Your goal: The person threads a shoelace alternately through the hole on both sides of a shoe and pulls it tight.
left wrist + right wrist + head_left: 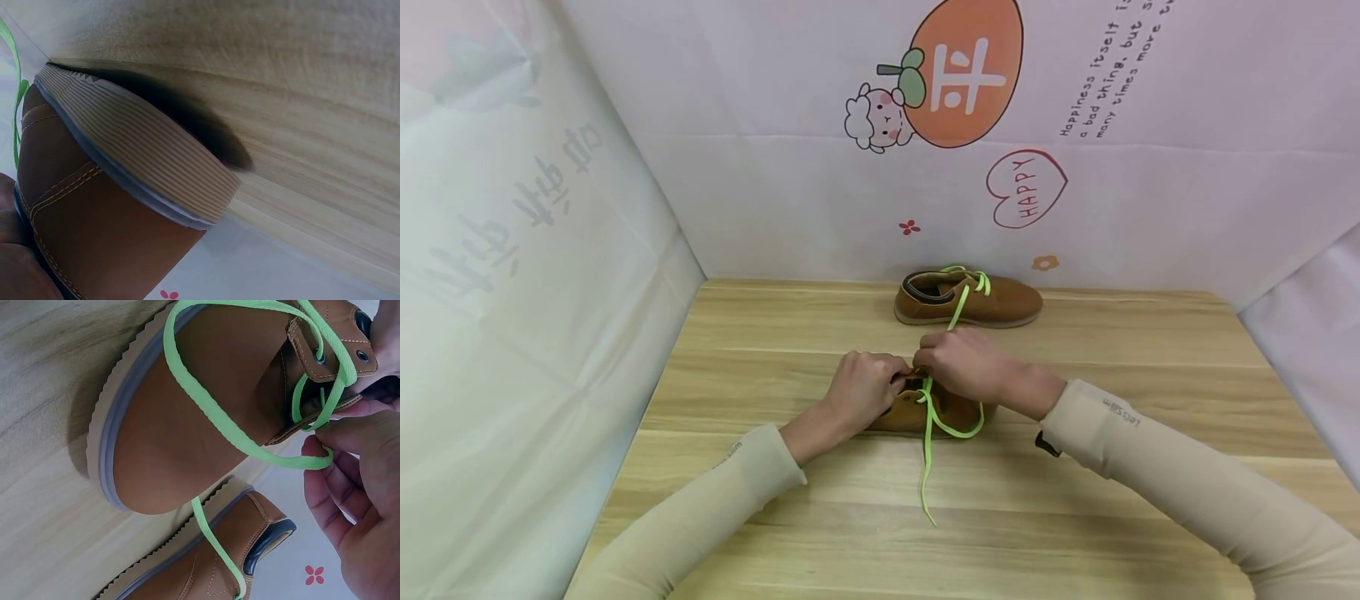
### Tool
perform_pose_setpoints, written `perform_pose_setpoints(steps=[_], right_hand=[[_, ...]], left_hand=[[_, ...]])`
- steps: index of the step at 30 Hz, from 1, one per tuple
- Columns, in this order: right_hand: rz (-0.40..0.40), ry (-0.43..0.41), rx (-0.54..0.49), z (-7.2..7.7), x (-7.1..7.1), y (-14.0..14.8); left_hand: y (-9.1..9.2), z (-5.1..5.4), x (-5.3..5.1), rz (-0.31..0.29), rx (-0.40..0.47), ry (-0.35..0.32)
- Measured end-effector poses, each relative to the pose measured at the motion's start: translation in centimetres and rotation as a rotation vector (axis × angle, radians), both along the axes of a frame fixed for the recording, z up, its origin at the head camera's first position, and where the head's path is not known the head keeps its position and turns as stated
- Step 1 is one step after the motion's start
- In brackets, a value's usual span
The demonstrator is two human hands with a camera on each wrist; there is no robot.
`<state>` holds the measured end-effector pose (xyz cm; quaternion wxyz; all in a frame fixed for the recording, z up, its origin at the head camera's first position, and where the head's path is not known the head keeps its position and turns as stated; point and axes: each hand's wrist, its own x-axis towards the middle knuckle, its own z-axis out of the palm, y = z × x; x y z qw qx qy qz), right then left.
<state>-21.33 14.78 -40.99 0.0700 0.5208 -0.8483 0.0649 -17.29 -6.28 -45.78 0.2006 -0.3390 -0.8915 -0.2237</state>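
A brown lace-up shoe point(895, 422) stands on the wooden table, its toe to the right. The left hand point(865, 390) grips the shoe's opening edge; in the left wrist view only its fingers point(22, 269) show, at the collar. Above the laced flaps, the right hand point(966, 364) pinches a bright green shoelace point(234, 434) between thumb and fingertips, close to the far flap's edge. This lace passes through the near flap's front eyelet and loops over the toe. One loose end hangs toward the person. In the head view the hands partly cover the shoe.
A second brown shoe point(1011, 304) with green laces stands behind, close to the white printed backdrop point(790, 208). One of its lace ends trails toward the front shoe. White cloth point(617, 250) also walls the left side. Wood-grain tabletop point(1037, 517) spreads around the front shoe.
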Motion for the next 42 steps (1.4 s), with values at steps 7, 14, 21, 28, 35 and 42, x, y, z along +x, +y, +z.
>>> perform_pose_setpoints(steps=[7,14,21,28,35,42], right_hand=[[-0.028,-0.083,-0.048,0.1,0.0,0.0],[-0.083,-0.222,-0.130,-0.3,-0.4,0.1],[-0.138,-0.325,-0.201,-0.4,-0.7,0.2],[-0.166,-0.360,-0.258,-0.7,-0.8,0.6],[-0.149,-0.294,-0.270,-1.2,-0.3,0.7],[-0.090,-0.217,-0.305,-1.6,-0.2,0.9]], left_hand=[[0.0,0.0,0.0,0.009,0.006,0.005],[-0.1,0.1,-0.1,0.012,0.023,-0.029],[-0.2,0.2,-0.5,0.036,0.092,-0.136],[-0.2,0.7,-0.8,0.074,0.165,-0.248],[-0.1,1.0,-1.3,0.137,0.171,-0.335],[0.0,1.4,-1.9,0.164,0.193,-0.448]])
